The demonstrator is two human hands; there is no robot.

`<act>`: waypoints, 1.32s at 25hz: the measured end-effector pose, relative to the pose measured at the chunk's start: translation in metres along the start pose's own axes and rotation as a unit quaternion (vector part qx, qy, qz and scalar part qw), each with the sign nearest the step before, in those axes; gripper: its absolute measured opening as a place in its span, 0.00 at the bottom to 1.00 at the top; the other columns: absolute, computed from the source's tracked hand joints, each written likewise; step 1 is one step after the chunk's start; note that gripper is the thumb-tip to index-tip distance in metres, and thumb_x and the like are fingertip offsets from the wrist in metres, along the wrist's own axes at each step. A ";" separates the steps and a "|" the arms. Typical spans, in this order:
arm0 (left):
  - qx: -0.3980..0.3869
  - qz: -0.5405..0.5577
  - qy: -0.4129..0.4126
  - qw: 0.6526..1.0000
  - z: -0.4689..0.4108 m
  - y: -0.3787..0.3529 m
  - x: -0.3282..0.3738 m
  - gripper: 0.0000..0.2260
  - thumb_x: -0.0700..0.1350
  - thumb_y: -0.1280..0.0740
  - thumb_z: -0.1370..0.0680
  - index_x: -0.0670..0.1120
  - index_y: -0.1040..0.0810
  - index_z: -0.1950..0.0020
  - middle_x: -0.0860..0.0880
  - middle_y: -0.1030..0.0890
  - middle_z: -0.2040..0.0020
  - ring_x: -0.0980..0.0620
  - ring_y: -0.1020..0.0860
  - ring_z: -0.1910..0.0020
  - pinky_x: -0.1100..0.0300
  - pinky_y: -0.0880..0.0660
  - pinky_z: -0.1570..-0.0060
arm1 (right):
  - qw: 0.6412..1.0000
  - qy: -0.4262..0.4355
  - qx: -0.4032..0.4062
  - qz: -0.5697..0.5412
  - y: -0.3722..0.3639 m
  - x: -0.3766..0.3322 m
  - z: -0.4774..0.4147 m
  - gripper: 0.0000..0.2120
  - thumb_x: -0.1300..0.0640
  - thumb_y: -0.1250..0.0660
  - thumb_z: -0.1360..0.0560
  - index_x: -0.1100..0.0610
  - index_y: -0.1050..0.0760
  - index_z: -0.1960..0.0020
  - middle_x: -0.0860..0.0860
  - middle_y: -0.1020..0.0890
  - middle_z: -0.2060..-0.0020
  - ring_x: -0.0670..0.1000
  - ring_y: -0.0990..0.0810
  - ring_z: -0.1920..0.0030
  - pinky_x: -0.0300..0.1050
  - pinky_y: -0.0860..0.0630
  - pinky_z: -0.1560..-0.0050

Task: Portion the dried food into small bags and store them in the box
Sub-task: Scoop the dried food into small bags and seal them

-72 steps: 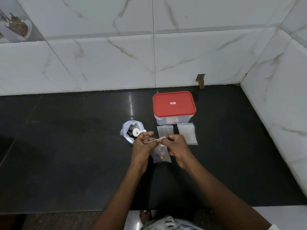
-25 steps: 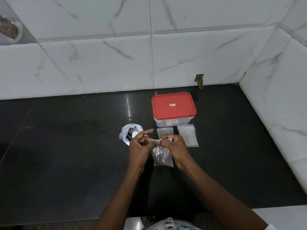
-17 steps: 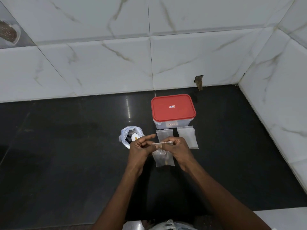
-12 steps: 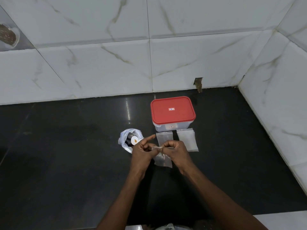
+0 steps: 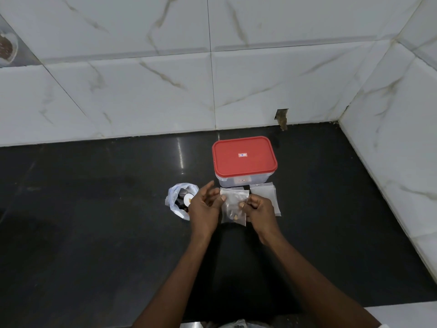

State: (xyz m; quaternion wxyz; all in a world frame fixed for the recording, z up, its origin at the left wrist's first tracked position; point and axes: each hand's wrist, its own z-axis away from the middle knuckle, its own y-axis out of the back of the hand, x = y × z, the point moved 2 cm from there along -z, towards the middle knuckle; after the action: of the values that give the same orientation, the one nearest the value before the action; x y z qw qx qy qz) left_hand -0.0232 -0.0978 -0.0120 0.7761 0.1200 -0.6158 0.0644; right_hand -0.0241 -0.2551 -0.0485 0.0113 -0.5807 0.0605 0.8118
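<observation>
A small clear zip bag (image 5: pixel 233 205) with a few bits of dried food at its bottom lies low over the black counter (image 5: pixel 94 221) between my hands. My right hand (image 5: pixel 259 210) pinches its right edge with thumb and curled fingers. My left hand (image 5: pixel 204 207) has its fingers spread and loose, only the thumb touching the bag's left edge. The clear storage box with a red lid (image 5: pixel 244 158) stands closed just behind. A crumpled white plastic bag of dried food (image 5: pixel 176 201) sits open left of my left hand.
A stack of empty small zip bags (image 5: pixel 266 195) lies right of my right hand, in front of the box. Marble-tiled walls close the counter at the back and on the right. The counter's front edge runs under my forearms.
Both hands were pinching the bag's top strip and holding it up. The bag has come down toward the counter and my left hand's fingers have opened off it.
</observation>
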 end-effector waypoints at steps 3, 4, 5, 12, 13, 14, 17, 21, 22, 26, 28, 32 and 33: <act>0.061 -0.120 -0.100 0.986 0.015 -0.004 -0.001 0.15 0.34 0.33 0.23 0.45 0.19 0.38 0.54 0.17 0.45 0.55 0.19 0.44 0.60 0.24 0.42 | 1.000 -0.009 0.022 -0.005 -0.006 -0.005 -0.015 0.05 0.66 0.32 0.25 0.63 0.22 0.59 0.59 0.15 0.61 0.57 0.17 0.58 0.60 0.21 0.48; 0.066 -0.159 -0.150 0.973 0.022 -0.005 -0.006 0.13 0.32 0.34 0.23 0.45 0.17 0.43 0.53 0.16 0.47 0.55 0.19 0.46 0.58 0.23 0.43 | 1.000 -0.003 0.019 -0.004 -0.006 -0.009 -0.019 0.05 0.66 0.32 0.24 0.64 0.23 0.60 0.60 0.16 0.61 0.55 0.18 0.59 0.57 0.22 0.50; 0.060 -0.191 -0.191 0.961 0.029 -0.005 -0.012 0.13 0.30 0.34 0.24 0.44 0.15 0.46 0.52 0.15 0.47 0.55 0.19 0.46 0.58 0.23 0.43 | 1.000 0.012 0.010 -0.002 -0.007 -0.013 -0.023 0.05 0.67 0.33 0.24 0.66 0.23 0.59 0.60 0.16 0.60 0.55 0.19 0.59 0.54 0.22 0.51; -0.036 -0.279 -0.187 0.941 0.038 -0.009 -0.052 0.20 0.26 0.38 0.27 0.41 0.17 0.41 0.48 0.19 0.39 0.61 0.25 0.41 0.78 0.36 0.36 | 0.981 0.044 0.069 0.177 -0.003 -0.006 -0.042 0.04 0.66 0.36 0.24 0.64 0.24 0.57 0.57 0.17 0.62 0.55 0.20 0.59 0.52 0.23 0.54; -0.050 -0.280 -0.192 0.939 0.037 -0.010 -0.052 0.21 0.26 0.39 0.27 0.41 0.17 0.40 0.49 0.21 0.38 0.63 0.28 0.40 0.79 0.38 0.36 | 0.975 0.058 0.075 0.201 -0.003 -0.007 -0.042 0.06 0.67 0.37 0.24 0.64 0.25 0.59 0.57 0.18 0.63 0.57 0.20 0.59 0.52 0.24 0.55; -0.059 -0.280 -0.198 0.938 0.036 -0.010 -0.053 0.22 0.26 0.40 0.26 0.42 0.18 0.39 0.51 0.23 0.37 0.64 0.29 0.39 0.78 0.38 0.35 | 0.971 0.070 0.077 0.215 -0.004 -0.009 -0.042 0.08 0.67 0.38 0.24 0.64 0.27 0.61 0.57 0.19 0.65 0.57 0.21 0.60 0.52 0.25 0.57; -0.061 -0.281 -0.211 0.934 0.037 -0.009 -0.057 0.23 0.27 0.41 0.26 0.44 0.19 0.36 0.55 0.26 0.36 0.63 0.30 0.36 0.70 0.33 0.33 | 0.975 0.067 0.064 0.201 -0.005 -0.012 -0.039 0.08 0.68 0.40 0.23 0.65 0.28 0.61 0.59 0.21 0.65 0.52 0.25 0.62 0.47 0.28 0.58; -0.101 -0.321 -0.205 0.919 0.043 -0.011 -0.068 0.23 0.31 0.39 0.24 0.45 0.23 0.31 0.47 0.29 0.28 0.53 0.31 0.29 0.58 0.31 0.30 | 0.966 0.061 0.064 0.245 -0.008 -0.013 -0.042 0.04 0.64 0.36 0.23 0.64 0.22 0.52 0.56 0.16 0.57 0.53 0.20 0.55 0.47 0.25 0.52; -0.112 -0.333 -0.210 0.913 0.044 -0.012 -0.069 0.22 0.33 0.38 0.24 0.44 0.24 0.30 0.46 0.30 0.27 0.51 0.31 0.28 0.57 0.30 0.29 | 0.956 0.071 0.075 0.274 -0.009 -0.014 -0.042 0.05 0.63 0.35 0.23 0.63 0.23 0.49 0.56 0.16 0.55 0.54 0.19 0.53 0.47 0.25 0.52; -0.129 -0.373 -0.253 0.883 0.040 -0.017 -0.078 0.22 0.36 0.38 0.23 0.42 0.26 0.28 0.43 0.34 0.22 0.46 0.36 0.23 0.54 0.33 0.27 | 0.912 0.131 0.122 0.368 -0.010 -0.017 -0.026 0.14 0.62 0.40 0.21 0.64 0.26 0.37 0.58 0.19 0.44 0.58 0.21 0.43 0.51 0.25 0.46; -0.145 -0.406 -0.265 0.863 0.035 -0.021 -0.085 0.25 0.38 0.37 0.21 0.44 0.33 0.23 0.43 0.40 0.19 0.43 0.44 0.20 0.52 0.41 0.24 | 0.889 0.197 0.130 0.392 -0.009 -0.012 -0.009 0.17 0.64 0.40 0.23 0.63 0.24 0.36 0.58 0.20 0.41 0.58 0.22 0.41 0.54 0.23 0.43; -0.173 -0.469 -0.250 0.829 0.028 -0.021 -0.096 0.26 0.48 0.43 0.18 0.46 0.40 0.19 0.45 0.43 0.18 0.42 0.48 0.19 0.45 0.44 0.22 | 0.852 0.252 -0.004 0.459 -0.014 0.008 -0.002 0.18 0.69 0.36 0.30 0.62 0.20 0.42 0.58 0.18 0.44 0.59 0.20 0.45 0.51 0.24 0.43; -0.174 -0.477 -0.247 0.825 0.028 -0.019 -0.097 0.25 0.48 0.44 0.18 0.45 0.38 0.20 0.44 0.39 0.20 0.41 0.45 0.20 0.44 0.41 0.23 | 0.843 0.252 -0.032 0.475 -0.015 0.011 -0.004 0.18 0.68 0.37 0.31 0.62 0.20 0.42 0.57 0.18 0.45 0.59 0.20 0.46 0.51 0.24 0.44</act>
State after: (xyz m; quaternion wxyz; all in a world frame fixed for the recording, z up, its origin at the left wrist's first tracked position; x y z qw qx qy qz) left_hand -0.0677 -0.1185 -0.1019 0.5400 0.2740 -0.6538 -0.4537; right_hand -0.0231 -0.2414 -0.0615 -0.4100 -0.6652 0.3035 0.5452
